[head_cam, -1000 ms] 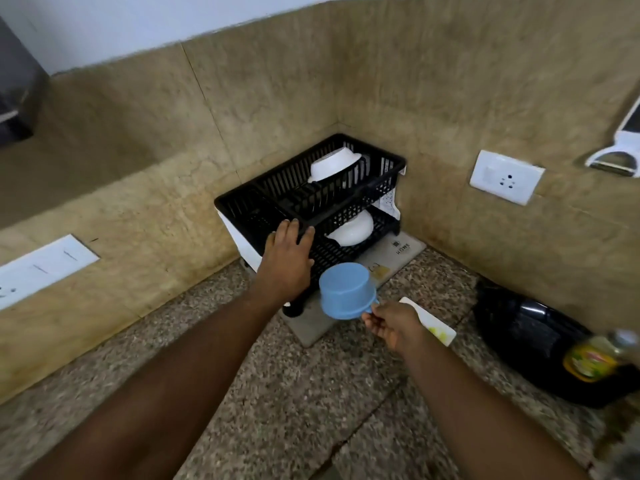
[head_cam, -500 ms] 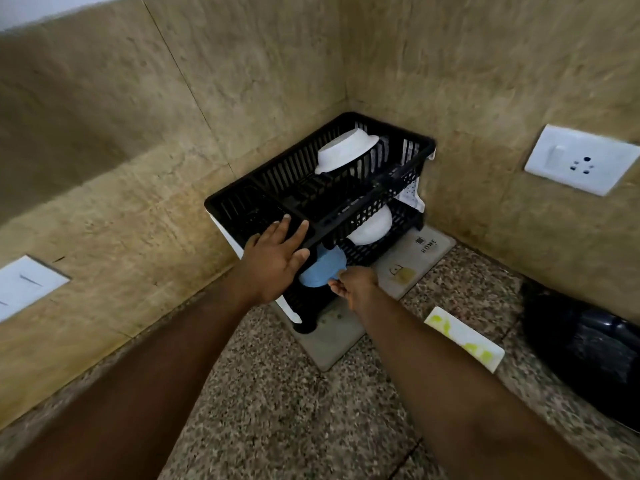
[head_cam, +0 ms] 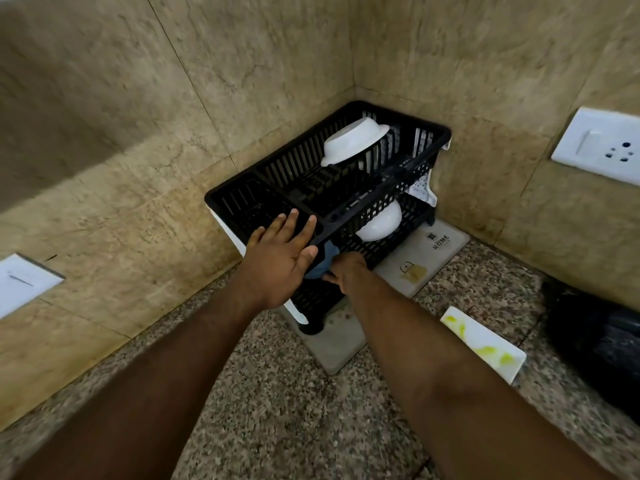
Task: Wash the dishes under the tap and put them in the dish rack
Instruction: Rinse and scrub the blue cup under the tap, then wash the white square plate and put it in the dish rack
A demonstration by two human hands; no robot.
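The left hand lies flat, fingers straight, on the black dish rack's upper front rim. The right hand grips a blue cup inside the lower tier, beside a white bowl.

Both forearms extend forward from the lower edge of the view, bare to the wrist. The left hand lies palm down with fingers straight and slightly spread, thumb out to the right. The right hand sits just beside it, lower and to the right, knuckles up, fingers curled forward and mostly hidden; what they hold cannot be confirmed.
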